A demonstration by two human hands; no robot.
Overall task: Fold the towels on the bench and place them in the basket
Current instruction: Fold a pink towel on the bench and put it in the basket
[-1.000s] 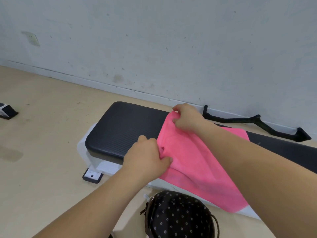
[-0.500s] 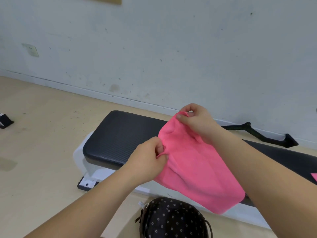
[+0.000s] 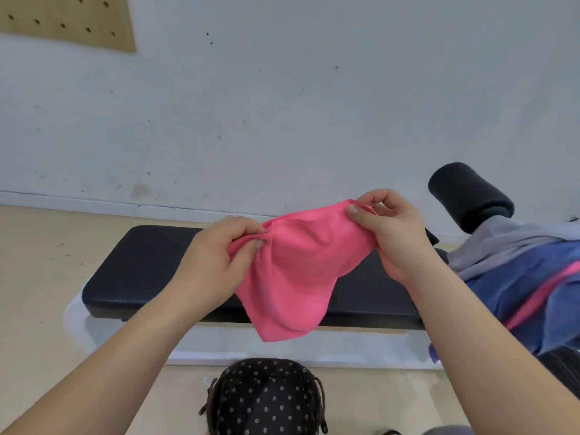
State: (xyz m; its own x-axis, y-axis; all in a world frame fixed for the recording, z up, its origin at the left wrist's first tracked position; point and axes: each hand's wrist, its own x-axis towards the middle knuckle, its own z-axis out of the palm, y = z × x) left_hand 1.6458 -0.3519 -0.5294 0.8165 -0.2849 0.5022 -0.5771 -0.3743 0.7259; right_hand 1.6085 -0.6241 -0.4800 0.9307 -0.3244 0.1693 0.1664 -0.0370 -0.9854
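Note:
A pink towel [image 3: 295, 277] hangs in the air above the black padded bench [image 3: 150, 265], doubled over and drooping to a point. My left hand [image 3: 219, 259] pinches its left top corner and my right hand [image 3: 389, 227] pinches its right top corner. Below, at the bottom middle, stands the dark basket [image 3: 266, 400] with a small flower print and brown handles. Further towels, grey [image 3: 502, 246], blue [image 3: 514, 293] and a pink strip, lie heaped on the bench's right end.
A black foam roller [image 3: 467, 196] sticks up behind the towel heap at the right. The bench has a white frame [image 3: 282, 350] on a tan floor. A grey wall runs behind, with a pegboard [image 3: 66, 20] at the top left.
Both hands have lifted the pink towel off the bench and pulled its corners apart. The view has tilted up and swung right, bringing the roller and the towel heap into sight.

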